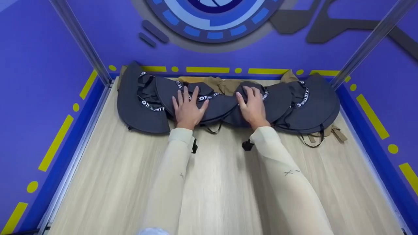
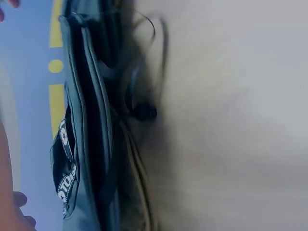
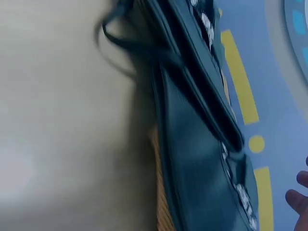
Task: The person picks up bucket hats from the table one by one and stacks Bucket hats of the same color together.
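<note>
Several dark grey brimmed hats lie brim over brim in a row along the back wall. My left hand (image 1: 189,109) rests with fingers spread on a middle hat (image 1: 220,106), across its lettered inner band. A little to the right, my right hand (image 1: 253,107) lies on the neighbouring hat (image 1: 279,98), fingers loosely bent over its crown opening. Another hat (image 1: 137,111) forms the left end, and one more (image 1: 321,104) the right end. Stacked brims (image 2: 79,120) show edge-on in the left wrist view. The right wrist view shows a long brim (image 3: 192,159) beside my fingertips (image 3: 298,199).
Tan cloth (image 1: 225,85) shows behind and under the grey hats, with a tan strap (image 1: 339,133) at the right. Black chin cords (image 1: 313,143) hang onto the wooden surface (image 1: 212,182). Blue panels (image 1: 212,58) with metal posts (image 1: 81,39) enclose the back and sides.
</note>
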`<state>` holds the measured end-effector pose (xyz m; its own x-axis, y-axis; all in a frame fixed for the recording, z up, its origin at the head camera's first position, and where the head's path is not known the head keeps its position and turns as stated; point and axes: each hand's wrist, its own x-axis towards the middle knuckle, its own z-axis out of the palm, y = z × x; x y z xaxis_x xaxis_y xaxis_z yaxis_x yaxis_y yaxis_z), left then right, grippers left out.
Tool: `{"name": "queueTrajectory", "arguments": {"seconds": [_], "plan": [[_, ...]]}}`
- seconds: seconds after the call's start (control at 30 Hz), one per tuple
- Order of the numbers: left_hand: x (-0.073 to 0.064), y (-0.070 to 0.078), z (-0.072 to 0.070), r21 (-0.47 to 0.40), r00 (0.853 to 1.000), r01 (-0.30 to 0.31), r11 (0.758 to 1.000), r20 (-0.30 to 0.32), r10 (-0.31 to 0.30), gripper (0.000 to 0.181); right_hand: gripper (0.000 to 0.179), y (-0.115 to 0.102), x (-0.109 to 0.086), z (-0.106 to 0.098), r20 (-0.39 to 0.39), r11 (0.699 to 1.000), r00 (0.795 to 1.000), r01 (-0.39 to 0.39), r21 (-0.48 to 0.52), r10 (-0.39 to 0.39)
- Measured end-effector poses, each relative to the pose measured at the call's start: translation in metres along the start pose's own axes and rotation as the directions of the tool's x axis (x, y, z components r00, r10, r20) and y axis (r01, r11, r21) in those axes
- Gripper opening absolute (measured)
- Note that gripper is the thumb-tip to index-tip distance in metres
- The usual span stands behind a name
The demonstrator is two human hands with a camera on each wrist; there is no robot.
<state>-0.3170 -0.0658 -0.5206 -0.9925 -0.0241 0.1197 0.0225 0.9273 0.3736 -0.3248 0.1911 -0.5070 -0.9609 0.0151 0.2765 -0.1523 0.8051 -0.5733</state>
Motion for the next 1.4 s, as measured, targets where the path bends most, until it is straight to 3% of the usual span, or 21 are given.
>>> {"name": "queueTrajectory", "arguments": {"seconds": [0.17,0.27,0.37,0.5,0.6,0.7,0.8,0.87,0.93,1.0,1.1,1.2,1.27,1.33,1.4], "plan": [[-0.008,-0.007,0.006,-0.148,0.996,0.014,0.989,-0.088,-0.028,0.073,0.056,-0.017,-0.013,0.017,-0.053,0.978,0.999,0.013,0.207,-0.003],[-0.014,-0.011,0.007,-0.260,0.985,0.032,0.965,-0.155,-0.074,0.068,0.048,-0.029,-0.023,0.027,-0.064,0.933,0.997,-0.005,0.360,0.030],[-0.021,-0.013,0.008,-0.368,0.971,0.063,0.928,-0.194,-0.143,0.064,0.043,-0.040,-0.033,0.037,-0.048,0.865,0.994,-0.058,0.498,0.095],[-0.033,-0.014,0.015,-0.452,0.948,0.102,0.886,-0.225,-0.224,0.057,0.040,-0.052,-0.047,0.049,0.041,0.733,0.975,-0.190,0.654,0.217],[-0.041,-0.015,0.022,-0.499,0.921,0.153,0.853,-0.241,-0.306,0.054,0.037,-0.059,-0.057,0.057,0.116,0.592,0.939,-0.297,0.749,0.324],[-0.047,-0.017,0.028,-0.581,0.883,0.205,0.787,-0.238,-0.405,0.054,0.033,-0.067,-0.067,0.065,0.165,0.456,0.892,-0.365,0.811,0.421],[-0.050,-0.019,0.029,-0.685,0.844,0.241,0.688,-0.202,-0.497,0.057,0.033,-0.073,-0.074,0.069,0.214,0.346,0.848,-0.411,0.844,0.484],[-0.050,-0.019,0.029,-0.754,0.818,0.264,0.602,-0.156,-0.554,0.062,0.039,-0.076,-0.078,0.071,0.258,0.288,0.816,-0.449,0.846,0.517],[-0.050,-0.019,0.027,-0.807,0.788,0.304,0.506,-0.085,-0.610,0.067,0.048,-0.078,-0.080,0.072,0.307,0.237,0.785,-0.491,0.838,0.538],[-0.049,-0.020,0.026,-0.862,0.763,0.320,0.394,-0.012,-0.646,0.070,0.057,-0.079,-0.080,0.072,0.349,0.197,0.758,-0.525,0.828,0.551],[-0.046,-0.020,0.025,-0.923,0.738,0.312,0.224,0.088,-0.669,0.070,0.056,-0.081,-0.079,0.073,0.398,0.139,0.740,-0.547,0.826,0.543],[-0.039,-0.023,0.026,-0.957,0.734,0.275,0.089,0.149,-0.662,0.067,0.026,-0.081,-0.076,0.075,0.431,0.075,0.756,-0.530,0.844,0.493],[-0.036,-0.025,0.027,-0.966,0.739,0.259,0.010,0.192,-0.646,0.065,0.030,-0.080,-0.073,0.076,0.461,0.028,0.759,-0.531,0.847,0.460],[-0.032,-0.027,0.029,-0.966,0.752,0.246,-0.075,0.239,-0.614,0.065,0.033,-0.079,-0.071,0.076,0.503,-0.025,0.742,-0.551,0.834,0.443],[-0.031,-0.029,0.030,-0.960,0.770,0.236,-0.149,0.278,-0.574,0.068,0.026,-0.079,-0.069,0.075,0.556,-0.055,0.707,-0.596,0.801,0.437]]}}
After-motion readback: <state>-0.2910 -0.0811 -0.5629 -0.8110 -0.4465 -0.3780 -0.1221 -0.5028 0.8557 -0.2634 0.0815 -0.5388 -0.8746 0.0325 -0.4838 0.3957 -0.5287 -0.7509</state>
